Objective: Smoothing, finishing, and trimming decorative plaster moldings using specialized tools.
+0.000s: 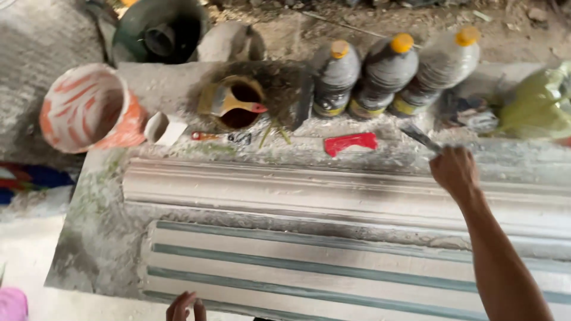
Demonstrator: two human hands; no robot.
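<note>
A plaster-dusted grey slab (98, 238) carries a long white moulded cornice (285, 193), a ribbed grey-and-white panel (309, 270), a red scraper (351, 142), an orange-streaked bucket (89, 107) and three dark orange-capped bottles (386, 74) along its far edge.

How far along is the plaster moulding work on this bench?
Done: a long white moulding lies shaped on the bench. In hand: the right hand holds a thin blade at its top edge; the left hand rests at the near edge. Left: rough plaster crumbs along the moulding look uncleaned.
</note>
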